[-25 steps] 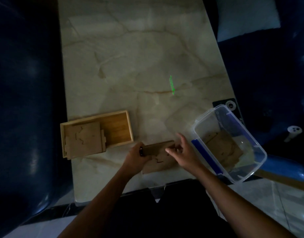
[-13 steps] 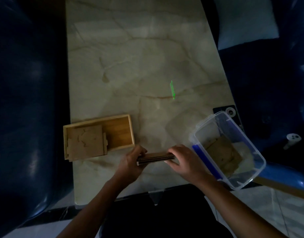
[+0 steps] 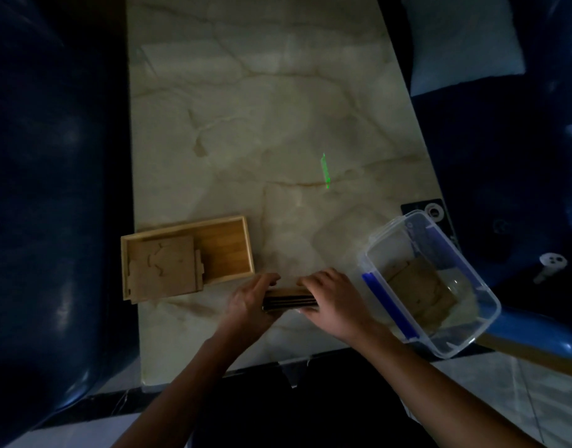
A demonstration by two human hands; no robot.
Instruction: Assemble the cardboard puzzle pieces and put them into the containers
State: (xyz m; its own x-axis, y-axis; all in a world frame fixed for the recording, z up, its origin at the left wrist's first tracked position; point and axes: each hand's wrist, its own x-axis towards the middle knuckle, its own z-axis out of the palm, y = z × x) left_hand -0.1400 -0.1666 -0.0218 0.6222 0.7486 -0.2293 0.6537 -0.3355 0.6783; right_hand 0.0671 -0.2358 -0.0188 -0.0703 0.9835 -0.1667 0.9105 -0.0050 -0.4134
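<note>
Pretty dim in here, but both hands are on a stack of cardboard puzzle pieces [image 3: 289, 298] near the front edge of the marble bench [image 3: 262, 124]. The stack is standing on edge w/ the layered edges facing up at the camera. Left hand [image 3: 250, 300] grips the left end, fingers [image 3: 268, 280] curled over the top. Right hand [image 3: 334, 302] grips the right end, its fingers likewise wrapped over the far side. So both are grasping the same stack between them, just above or on the bench; can't tell which.

To the left there's a wooden box [image 3: 187, 257], open top, w/ an assembled puzzle square [image 3: 163, 270] lying flat in its left half, a tab poking toward the bare right half. The box is just beside the left hand but not touching it.

On the right, a clear plastic tub [image 3: 430, 282] w/ blue clips sits at an angle on the bench corner, partly hanging past the edge. Inside it is another flat cardboard puzzle [image 3: 420, 286].

Other stuff: a small green light streak [image 3: 325, 171] mid-bench, a black card w/ a round mark [image 3: 423, 210] behind the tub, dark blue sofas [image 3: 52, 189] on both sides, and a pale cushion [image 3: 462, 40] top right.
</note>
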